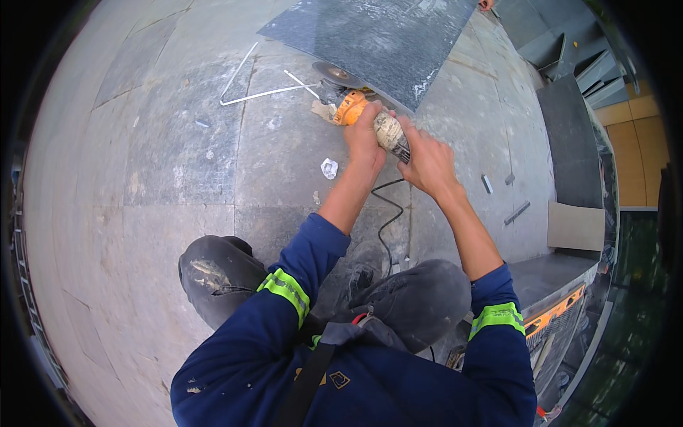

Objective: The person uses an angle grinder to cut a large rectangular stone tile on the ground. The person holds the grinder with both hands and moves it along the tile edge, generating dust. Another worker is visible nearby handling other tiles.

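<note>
Both my hands are closed round an angle grinder with an orange head and a dusty, pale-crusted body. My left hand wraps the body just behind the head. Farther back, by the dark tail end, my right hand grips it. The grinder's round disc lies at the near left edge of a large dark grey slab; whether it touches the slab I cannot tell. From the tool a black cord curls back towards my knees.
Thin white strips lie on the tiled floor left of the disc. A crumpled white scrap and small grey offcuts are scattered nearby. Dark panels stand at the right. Another person's hand shows at the slab's far corner.
</note>
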A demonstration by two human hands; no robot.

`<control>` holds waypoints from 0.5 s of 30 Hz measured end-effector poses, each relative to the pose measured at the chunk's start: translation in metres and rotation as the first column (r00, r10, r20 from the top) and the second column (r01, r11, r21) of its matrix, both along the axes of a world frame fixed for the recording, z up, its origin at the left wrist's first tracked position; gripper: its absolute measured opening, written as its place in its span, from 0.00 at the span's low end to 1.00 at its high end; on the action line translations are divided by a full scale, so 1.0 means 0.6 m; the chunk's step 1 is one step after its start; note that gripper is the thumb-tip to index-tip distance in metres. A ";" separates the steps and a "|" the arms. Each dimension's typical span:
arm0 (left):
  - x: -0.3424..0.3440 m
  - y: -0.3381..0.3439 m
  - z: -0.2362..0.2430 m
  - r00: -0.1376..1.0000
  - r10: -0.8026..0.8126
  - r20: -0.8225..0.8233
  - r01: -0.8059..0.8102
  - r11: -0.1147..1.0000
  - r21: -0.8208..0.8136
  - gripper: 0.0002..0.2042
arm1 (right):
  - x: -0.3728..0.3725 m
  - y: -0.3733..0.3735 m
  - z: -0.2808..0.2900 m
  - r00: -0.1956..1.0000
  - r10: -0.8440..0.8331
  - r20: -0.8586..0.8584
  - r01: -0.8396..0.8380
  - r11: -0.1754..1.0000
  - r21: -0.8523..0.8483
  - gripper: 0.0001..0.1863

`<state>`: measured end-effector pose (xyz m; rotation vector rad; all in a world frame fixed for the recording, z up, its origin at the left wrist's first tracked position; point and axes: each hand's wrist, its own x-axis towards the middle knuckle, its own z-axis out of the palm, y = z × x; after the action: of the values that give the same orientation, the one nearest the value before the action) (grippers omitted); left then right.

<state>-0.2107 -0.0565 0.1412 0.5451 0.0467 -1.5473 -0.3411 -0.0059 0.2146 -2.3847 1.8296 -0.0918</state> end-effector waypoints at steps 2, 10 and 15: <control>-0.015 0.014 0.000 1.000 -0.003 0.005 0.003 1.000 0.005 0.10 | -0.013 0.016 0.005 1.000 -0.019 -0.007 0.019 1.000 0.011 0.49; -0.038 0.033 0.000 1.000 0.014 0.006 -0.014 0.999 -0.036 0.09 | -0.036 0.035 0.003 1.000 -0.002 0.015 0.002 0.999 -0.043 0.51; -0.038 0.034 -0.001 1.000 0.012 0.023 -0.012 1.000 -0.026 0.09 | -0.039 0.034 0.000 1.000 0.001 0.010 -0.001 0.999 -0.039 0.51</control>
<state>-0.2334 -0.0364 0.1406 0.5415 0.0119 -1.5274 -0.3648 0.0144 0.2146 -2.4062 1.8386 -0.1404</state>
